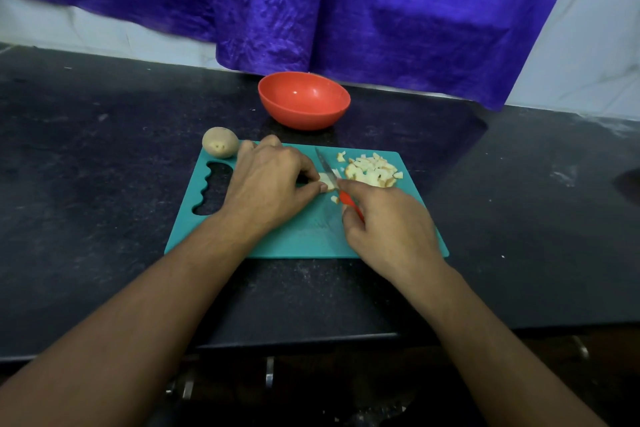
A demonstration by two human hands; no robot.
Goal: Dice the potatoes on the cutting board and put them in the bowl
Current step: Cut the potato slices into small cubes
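The left hand (270, 180) pinches a potato piece (325, 181) between thumb and curled fingertips. The right hand (384, 218) grips the knife (328, 168), its blade just beside those fingertips. Best to tuck them back and cut straight down. Diced potato (372, 172) lies beyond the right hand, 1 whole potato (220, 147) beyond the left, and the bowl (304, 100) farther off, empty.

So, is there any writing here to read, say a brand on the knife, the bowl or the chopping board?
There is none to read. The knife, the bowl, the cutting board and the purple cloth show no words, numbers or logos in this view.
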